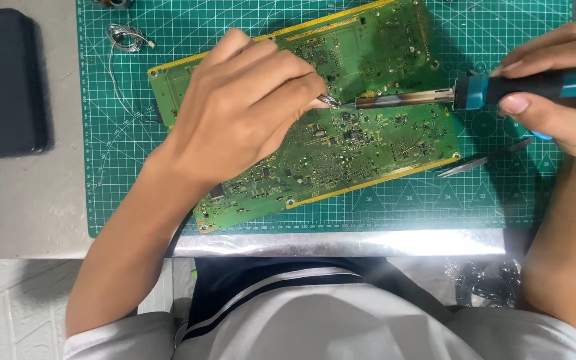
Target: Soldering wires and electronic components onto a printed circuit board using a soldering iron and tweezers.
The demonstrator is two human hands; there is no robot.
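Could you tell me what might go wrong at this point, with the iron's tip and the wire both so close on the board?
The soldering iron in the right hand has its tip among densely packed parts on the circuit board, so it might bridge neighbours. The left hand feeds solder wire with fingertips very near the hot tip, so a burn seems possible. The tweezers lie under the right wrist and could be knocked.

Matt green circuit board (341, 127), shiny metal iron shaft (405, 99), seemingly rubbery cutting mat (488, 200).
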